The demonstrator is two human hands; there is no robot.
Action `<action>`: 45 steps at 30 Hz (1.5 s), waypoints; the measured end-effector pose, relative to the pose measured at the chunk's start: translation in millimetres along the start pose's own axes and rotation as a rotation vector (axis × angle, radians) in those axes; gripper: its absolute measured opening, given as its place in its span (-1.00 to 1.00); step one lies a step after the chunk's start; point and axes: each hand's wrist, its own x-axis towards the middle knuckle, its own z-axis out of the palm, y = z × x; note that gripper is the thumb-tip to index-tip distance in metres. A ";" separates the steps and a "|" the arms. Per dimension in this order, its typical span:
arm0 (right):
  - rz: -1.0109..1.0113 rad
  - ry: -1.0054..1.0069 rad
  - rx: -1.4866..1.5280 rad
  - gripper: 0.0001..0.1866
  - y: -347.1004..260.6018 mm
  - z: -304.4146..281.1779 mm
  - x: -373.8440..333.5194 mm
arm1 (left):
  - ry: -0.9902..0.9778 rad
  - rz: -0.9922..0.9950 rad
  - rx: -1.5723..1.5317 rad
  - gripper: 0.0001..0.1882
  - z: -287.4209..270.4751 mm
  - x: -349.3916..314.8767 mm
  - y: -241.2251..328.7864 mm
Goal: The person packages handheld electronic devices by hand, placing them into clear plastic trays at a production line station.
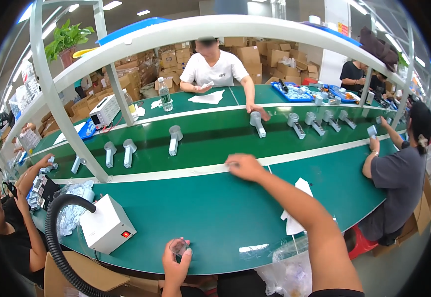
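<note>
Near the front edge of the green table, my left hand (176, 262) is closed around a clear plastic cup-shaped piece (179, 247). My right hand (246, 167) reaches forward over the white rail (200, 170) of the conveyor, its fingers curled; anything between them is too small to make out. On the green belt (215, 133), a pale grey device with a handle and round translucent head (175, 140) lies ahead and left of that hand. Ahead and right, a co-worker's hand (259, 112) touches a similar device (258, 124).
Several more such devices (316, 123) lie along the belt. A white box with a red switch (107, 225) and a black corrugated hose (52, 237) stand at left, beside bagged parts (74, 208). White paper (297, 208) lies under my right forearm. Co-workers sit on both sides.
</note>
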 end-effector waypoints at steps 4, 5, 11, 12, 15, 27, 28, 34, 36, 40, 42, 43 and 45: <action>0.274 0.462 -0.352 -0.65 49.8 -32.3 53.4 | -0.049 -0.076 -0.006 -0.60 -3.3 2.1 6.6; 0.488 0.469 -0.474 -0.62 65.8 -37.9 67.2 | -0.074 -0.035 0.060 -0.60 -4.9 3.1 1.1; 0.765 0.386 -0.646 -0.60 138.1 -24.2 77.1 | -0.083 -0.050 0.121 -0.57 -6.1 1.1 8.4; 0.769 0.422 -0.653 -0.64 136.4 -12.9 78.7 | -0.023 -0.046 0.137 -0.57 -8.0 -0.3 8.3; 0.891 0.344 -0.445 -0.59 157.2 -14.4 85.5 | -0.039 0.007 0.246 -0.54 -9.0 -5.6 8.0; 0.410 0.001 1.027 -0.66 -188.8 -53.2 -92.6 | 0.064 -0.289 -0.421 -0.55 -76.0 -143.5 14.4; 0.473 -0.146 1.000 -0.63 -218.7 -49.4 -114.2 | 0.198 -0.320 -0.394 -0.57 -81.0 -145.3 14.0; 0.664 -0.361 1.246 -0.72 -329.6 76.0 -215.5 | 0.350 -0.099 0.051 -0.57 -105.6 -139.8 20.5; 0.735 -0.482 1.230 -0.69 -359.4 111.0 -225.8 | 0.400 -0.048 -0.010 -0.59 -112.6 -166.8 10.8; 0.564 -0.567 1.182 -0.74 -408.5 148.3 -221.0 | 0.459 0.013 0.254 -0.55 -131.0 -206.1 29.6; 0.472 -0.510 1.175 -0.74 -424.1 158.4 -209.8 | 0.495 -0.008 0.252 -0.55 -134.3 -215.1 26.7; 0.505 -0.523 1.196 -0.74 -427.7 157.1 -206.8 | 0.521 -0.014 0.236 -0.56 -133.7 -215.6 25.7; 0.531 -0.562 1.208 -0.71 -425.4 153.0 -208.2 | 0.547 -0.024 0.216 -0.55 -130.6 -222.2 28.2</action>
